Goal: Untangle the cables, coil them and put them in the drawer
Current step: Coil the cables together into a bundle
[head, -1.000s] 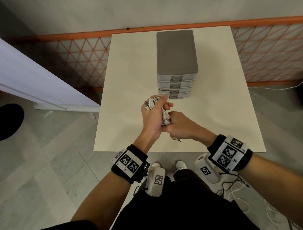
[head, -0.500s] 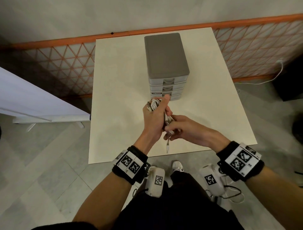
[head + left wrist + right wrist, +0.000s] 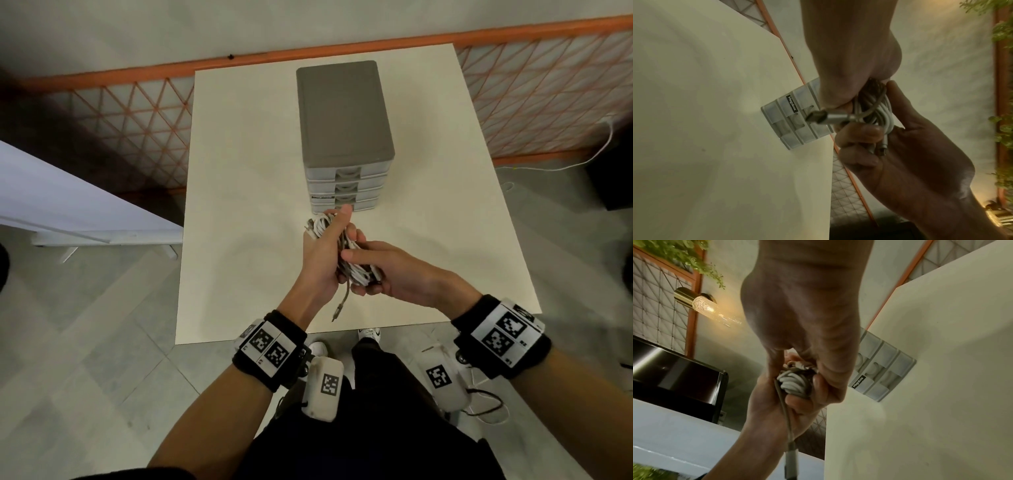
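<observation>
A coiled bundle of white and grey cables is held above the table, just in front of the grey drawer unit, whose drawers are all shut. My left hand grips the bundle's upper part, thumb pointing up. My right hand curls round its lower loops. One grey braided end with a metal plug hangs free below both hands. In the left wrist view the plug sticks out beside the coils. The right wrist view shows the white loops between both palms.
The white table bears only the drawer unit. An orange lattice fence runs behind it. A white board stands on the floor at left. A dark box and loose wires lie at right.
My right hand has shifted from under the bundle to wrap round its lower loops. The grey plug end has dropped to hang free below the hands. The left hand keeps its grip.
</observation>
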Tool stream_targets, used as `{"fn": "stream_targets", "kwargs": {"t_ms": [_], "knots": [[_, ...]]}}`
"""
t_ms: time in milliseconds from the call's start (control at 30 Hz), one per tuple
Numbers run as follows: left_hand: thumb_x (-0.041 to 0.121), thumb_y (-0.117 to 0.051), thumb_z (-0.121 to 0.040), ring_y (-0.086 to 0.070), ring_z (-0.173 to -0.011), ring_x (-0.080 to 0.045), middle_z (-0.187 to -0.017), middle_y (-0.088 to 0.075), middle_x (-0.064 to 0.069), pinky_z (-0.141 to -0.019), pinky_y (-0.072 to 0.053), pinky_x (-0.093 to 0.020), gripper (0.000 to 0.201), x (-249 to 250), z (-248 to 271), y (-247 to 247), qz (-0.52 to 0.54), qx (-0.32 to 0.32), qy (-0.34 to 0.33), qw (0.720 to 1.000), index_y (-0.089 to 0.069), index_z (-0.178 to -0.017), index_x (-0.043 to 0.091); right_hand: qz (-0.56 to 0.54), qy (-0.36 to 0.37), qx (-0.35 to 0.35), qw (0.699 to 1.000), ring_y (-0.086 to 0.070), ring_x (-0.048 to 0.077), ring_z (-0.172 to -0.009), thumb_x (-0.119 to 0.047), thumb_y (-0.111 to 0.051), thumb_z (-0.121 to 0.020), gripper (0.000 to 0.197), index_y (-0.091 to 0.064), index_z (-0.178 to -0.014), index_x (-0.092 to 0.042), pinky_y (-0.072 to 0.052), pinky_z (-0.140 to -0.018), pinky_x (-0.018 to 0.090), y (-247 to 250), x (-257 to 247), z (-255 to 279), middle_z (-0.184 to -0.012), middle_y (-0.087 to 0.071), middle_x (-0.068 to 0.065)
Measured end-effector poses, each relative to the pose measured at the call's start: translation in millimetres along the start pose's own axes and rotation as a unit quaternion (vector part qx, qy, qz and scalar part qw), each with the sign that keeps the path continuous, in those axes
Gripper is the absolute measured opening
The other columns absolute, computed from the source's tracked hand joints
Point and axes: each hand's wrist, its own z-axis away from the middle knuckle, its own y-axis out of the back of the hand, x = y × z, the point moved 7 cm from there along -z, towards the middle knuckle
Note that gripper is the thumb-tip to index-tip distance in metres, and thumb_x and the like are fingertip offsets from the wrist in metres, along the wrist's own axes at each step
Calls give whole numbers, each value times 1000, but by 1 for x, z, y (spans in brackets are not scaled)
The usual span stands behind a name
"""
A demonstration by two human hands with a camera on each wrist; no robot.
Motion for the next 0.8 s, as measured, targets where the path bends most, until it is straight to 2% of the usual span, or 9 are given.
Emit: {"fn": "stream_targets", "kwargs": {"t_ms": [100, 200, 267, 367, 433, 533, 567, 667, 800], "knots": [[32, -66, -95, -59, -59, -12, -65, -55, 0, -58, -46, -31, 29, -3, -11, -10, -18, 16, 9, 1000, -56, -72, 17, 55, 1, -3, 998, -52, 17, -63, -32, -55, -99, 23, -62, -97, -10, -38, -53, 22, 18, -10, -5, -83, -63, 8], [33, -64, -95, -60, -63, -24, -73, -59, -8, -50, -51, -32, 31, -2, -22, -22, -31, 31, -17, 999, -61, -73, 13, 136, 20, 14, 990, -54, 16, -62, -32, -52, -99, 26, -62, -91, -9, -41, -62, 30, 37, -22, -10, -77, -63, 6], [34, -62, -97, -62, -58, -29, -75, -66, -8, -45, -51, -33, 35, -2, -24, -28, -36, 43, -23, 998, -66, -69, 13, 181, 44, 26, 982, -56, 17, -60, -28, -50, -99, 27, -61, -87, -6, -43, -62, 30, 44, -29, -12, -73, -63, 8], [33, -59, -98, -59, -47, -24, -74, -66, -5, -40, -45, -27, 40, -3, -25, -32, -19, 72, -28, 997, -64, -63, 15, 251, 84, 47, 963, -62, 21, -60, -26, -49, -97, 27, -60, -80, -7, -49, -62, 36, 48, -33, -16, -69, -66, 9], [32, -61, -98, -55, -47, -23, -73, -63, -6, -40, -41, -24, 39, -3, -27, -30, -12, 93, -41, 995, -61, -62, 17, 254, 91, 55, 961, -65, 25, -67, -25, -48, -97, 24, -59, -86, -7, -54, -63, 38, 50, -31, -20, -77, -68, 12], [29, -63, -97, -55, -48, -23, -72, -63, -8, -40, -42, -25, 35, -2, -30, -26, -3, 125, -63, 990, -60, -64, 17, 241, 93, 60, 964, -65, 15, -66, -22, -47, -98, 18, -59, -96, -9, -54, -61, 26, 50, -28, -24, -80, -67, 6], [30, -64, -96, -55, -47, -23, -71, -63, -9, -40, -42, -24, 35, -2, -30, -25, 1, 137, -65, 988, -59, -65, 16, 243, 96, 62, 963, -63, 14, -62, -21, -47, -98, 17, -59, -94, -10, -54, -60, 26, 49, -29, -26, -76, -66, 5], [31, -65, -95, -57, -46, -19, -66, -63, -7, -42, -44, -24, 40, -1, -31, -20, 9, 167, -64, 984, -57, -62, 12, 227, 101, 62, 967, -53, 14, -50, -17, -48, -96, 22, -51, -75, -14, -49, -56, 35, 42, -31, -32, -58, -57, -2], [28, -66, -95, -60, -59, -20, -61, -60, -5, -53, -50, -27, 38, 6, -34, -16, 32, 142, -65, 987, -56, -62, 14, 197, 106, 59, 973, -42, 12, -46, -13, -47, -97, 29, -43, -69, -18, -37, -51, 31, 32, -31, -38, -50, -46, -7]]}}
